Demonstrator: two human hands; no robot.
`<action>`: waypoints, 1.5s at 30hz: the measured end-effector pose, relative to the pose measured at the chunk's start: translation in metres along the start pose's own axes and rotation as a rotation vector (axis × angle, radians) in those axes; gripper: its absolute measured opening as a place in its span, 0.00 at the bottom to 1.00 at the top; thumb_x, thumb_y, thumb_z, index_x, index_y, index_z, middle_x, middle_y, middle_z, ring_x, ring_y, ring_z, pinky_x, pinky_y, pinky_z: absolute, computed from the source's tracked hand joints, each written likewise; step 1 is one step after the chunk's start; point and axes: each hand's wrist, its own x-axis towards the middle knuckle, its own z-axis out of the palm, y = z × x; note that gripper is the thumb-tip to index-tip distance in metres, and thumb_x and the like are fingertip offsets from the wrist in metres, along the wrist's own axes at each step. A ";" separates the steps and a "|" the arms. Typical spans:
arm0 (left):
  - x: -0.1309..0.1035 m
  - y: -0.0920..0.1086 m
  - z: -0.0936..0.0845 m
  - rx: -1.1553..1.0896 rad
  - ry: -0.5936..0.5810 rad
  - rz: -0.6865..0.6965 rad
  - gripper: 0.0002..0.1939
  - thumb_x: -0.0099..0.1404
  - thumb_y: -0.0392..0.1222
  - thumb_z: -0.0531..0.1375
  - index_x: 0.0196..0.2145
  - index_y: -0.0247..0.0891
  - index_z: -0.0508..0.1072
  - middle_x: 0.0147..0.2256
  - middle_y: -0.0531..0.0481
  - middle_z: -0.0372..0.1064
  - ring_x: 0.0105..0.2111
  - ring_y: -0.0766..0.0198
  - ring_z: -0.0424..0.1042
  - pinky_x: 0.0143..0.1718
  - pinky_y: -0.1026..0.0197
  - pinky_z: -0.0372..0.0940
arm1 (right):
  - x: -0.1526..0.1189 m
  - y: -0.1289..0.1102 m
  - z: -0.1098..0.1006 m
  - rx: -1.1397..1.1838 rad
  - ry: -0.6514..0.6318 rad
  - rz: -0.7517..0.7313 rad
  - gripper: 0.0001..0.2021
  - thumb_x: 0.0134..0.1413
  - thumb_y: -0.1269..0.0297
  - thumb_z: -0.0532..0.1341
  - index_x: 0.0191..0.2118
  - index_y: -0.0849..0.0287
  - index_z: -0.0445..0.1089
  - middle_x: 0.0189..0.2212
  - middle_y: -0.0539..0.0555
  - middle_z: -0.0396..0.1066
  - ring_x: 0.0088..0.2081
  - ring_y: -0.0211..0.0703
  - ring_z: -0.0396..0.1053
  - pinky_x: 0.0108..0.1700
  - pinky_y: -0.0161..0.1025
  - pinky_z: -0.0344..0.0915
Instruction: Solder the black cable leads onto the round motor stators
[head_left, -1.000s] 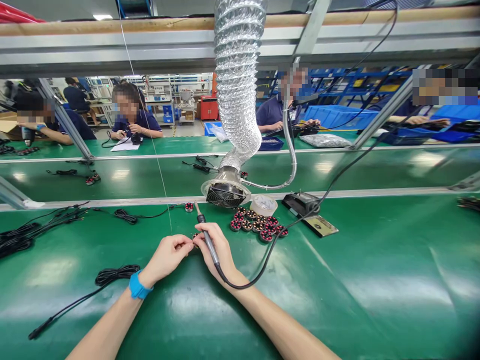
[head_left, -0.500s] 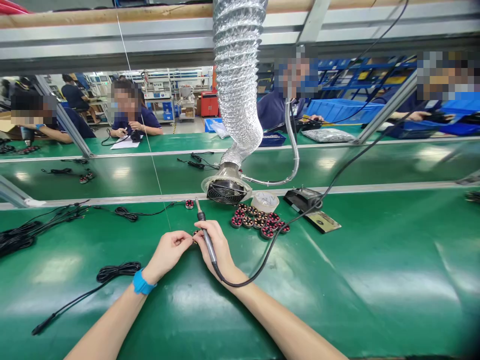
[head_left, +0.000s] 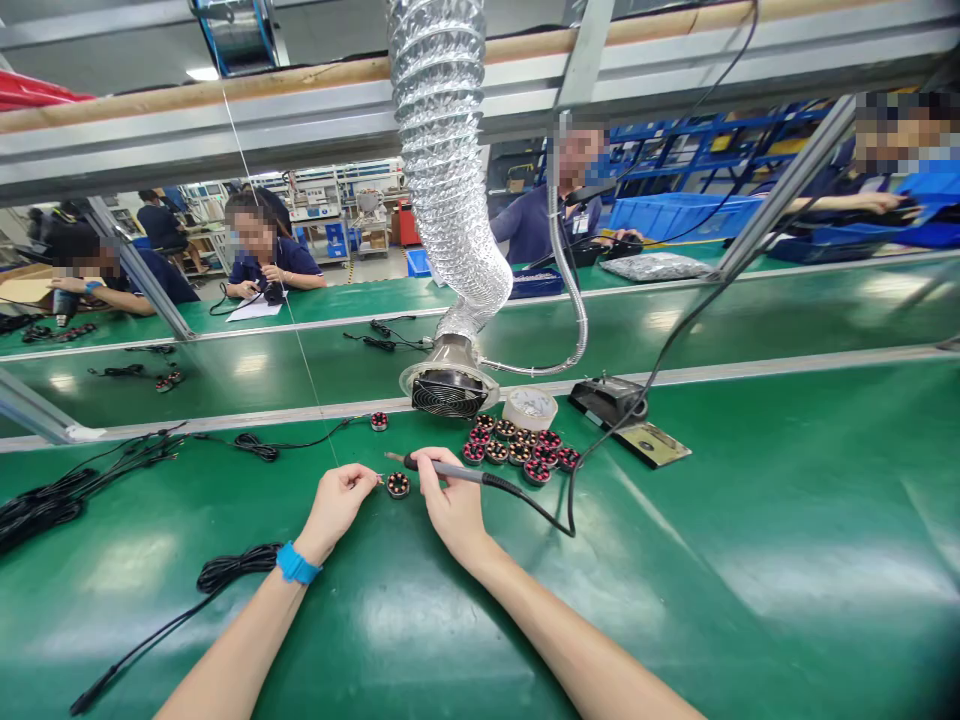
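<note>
My right hand (head_left: 454, 505) is closed around a soldering iron (head_left: 450, 468), held nearly level with its tip to the left. My left hand (head_left: 339, 508) pinches a thin solder wire (head_left: 306, 355) that runs down from a spool (head_left: 236, 35) overhead. A short reddish end shows at those fingertips; whether it is a separate lead I cannot tell. Between my hands, a small round black part (head_left: 398, 485) with copper-coloured spots lies on the green bench, just right of the left fingertips and below the iron's tip. Neither hand visibly grips it.
Several similar round parts (head_left: 519, 452) cluster at the right, beside a tape roll (head_left: 530, 409) and an iron stand (head_left: 611, 400). A fume extractor fan (head_left: 450, 393) hangs behind. Black cables (head_left: 45, 505) lie left, with a coiled cable (head_left: 232, 568) near my left wrist. Co-workers sit opposite.
The soldering iron has swung from steeply upright to nearly level. My right hand has moved right, away from the round part, which now shows on the bench. The view has shifted slightly.
</note>
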 end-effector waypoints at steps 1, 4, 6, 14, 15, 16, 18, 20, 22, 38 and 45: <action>0.000 0.001 0.000 0.001 -0.003 -0.007 0.15 0.57 0.51 0.60 0.27 0.35 0.77 0.25 0.49 0.74 0.26 0.62 0.68 0.28 0.63 0.58 | 0.000 0.000 0.000 -0.001 0.014 -0.027 0.13 0.64 0.60 0.54 0.32 0.57 0.71 0.28 0.52 0.74 0.27 0.40 0.71 0.30 0.36 0.67; -0.001 0.001 0.000 0.004 -0.008 -0.017 0.15 0.57 0.50 0.60 0.28 0.34 0.78 0.23 0.51 0.72 0.24 0.64 0.65 0.26 0.64 0.56 | -0.002 0.002 -0.001 -0.002 0.031 -0.077 0.12 0.62 0.62 0.54 0.30 0.57 0.71 0.25 0.51 0.73 0.26 0.40 0.70 0.27 0.35 0.66; -0.001 0.001 0.000 0.005 -0.007 -0.019 0.15 0.57 0.50 0.61 0.27 0.34 0.77 0.22 0.51 0.70 0.23 0.65 0.64 0.25 0.64 0.54 | -0.003 0.002 -0.002 -0.003 0.024 -0.091 0.12 0.62 0.62 0.54 0.30 0.56 0.71 0.24 0.51 0.73 0.26 0.40 0.71 0.27 0.35 0.66; -0.004 0.007 0.000 0.017 -0.011 -0.055 0.16 0.57 0.51 0.61 0.28 0.34 0.77 0.18 0.54 0.65 0.21 0.66 0.60 0.25 0.64 0.52 | -0.005 0.000 0.000 -0.004 -0.044 -0.102 0.12 0.62 0.64 0.54 0.29 0.56 0.70 0.25 0.51 0.74 0.28 0.41 0.73 0.31 0.36 0.69; -0.004 0.008 0.000 0.018 -0.012 -0.056 0.16 0.57 0.51 0.61 0.28 0.34 0.77 0.18 0.54 0.65 0.21 0.66 0.60 0.25 0.64 0.52 | -0.004 0.000 0.001 -0.001 -0.046 -0.099 0.12 0.61 0.64 0.54 0.29 0.57 0.70 0.25 0.51 0.74 0.28 0.41 0.73 0.31 0.36 0.69; -0.004 0.008 0.000 0.018 -0.014 -0.056 0.16 0.58 0.51 0.61 0.28 0.34 0.77 0.18 0.55 0.64 0.21 0.66 0.59 0.24 0.64 0.52 | -0.004 -0.001 0.001 0.005 -0.047 -0.095 0.12 0.61 0.63 0.54 0.29 0.57 0.70 0.25 0.51 0.74 0.27 0.41 0.73 0.30 0.36 0.69; -0.004 0.007 0.000 0.013 -0.018 -0.052 0.16 0.58 0.51 0.61 0.28 0.34 0.77 0.18 0.55 0.64 0.20 0.67 0.58 0.24 0.64 0.51 | -0.004 -0.001 0.001 0.021 -0.048 -0.082 0.12 0.61 0.63 0.54 0.29 0.57 0.70 0.24 0.51 0.74 0.27 0.41 0.72 0.30 0.36 0.68; -0.004 0.007 0.000 0.009 -0.016 -0.049 0.17 0.58 0.52 0.61 0.28 0.34 0.77 0.18 0.55 0.64 0.20 0.67 0.58 0.24 0.64 0.51 | -0.004 -0.001 0.001 0.038 -0.039 -0.057 0.12 0.61 0.62 0.54 0.29 0.57 0.70 0.24 0.51 0.73 0.26 0.41 0.72 0.29 0.36 0.68; -0.003 0.007 0.000 0.007 -0.013 -0.049 0.17 0.58 0.53 0.61 0.28 0.34 0.77 0.19 0.54 0.65 0.21 0.67 0.58 0.24 0.64 0.50 | -0.004 0.000 0.000 0.048 -0.018 -0.024 0.12 0.61 0.62 0.54 0.30 0.57 0.70 0.24 0.51 0.73 0.26 0.41 0.71 0.28 0.36 0.67; -0.003 0.008 0.000 0.002 -0.020 -0.055 0.17 0.57 0.54 0.61 0.28 0.34 0.77 0.19 0.53 0.66 0.21 0.65 0.60 0.24 0.64 0.52 | -0.003 0.002 0.000 0.028 0.008 -0.021 0.11 0.62 0.62 0.54 0.31 0.57 0.71 0.25 0.50 0.72 0.25 0.40 0.70 0.28 0.36 0.66; -0.005 0.010 0.000 0.000 -0.028 -0.062 0.17 0.57 0.53 0.60 0.28 0.35 0.77 0.18 0.53 0.65 0.20 0.66 0.59 0.23 0.64 0.50 | -0.001 0.005 0.005 -0.025 -0.047 -0.082 0.12 0.63 0.62 0.54 0.32 0.57 0.72 0.28 0.52 0.75 0.30 0.42 0.73 0.32 0.37 0.68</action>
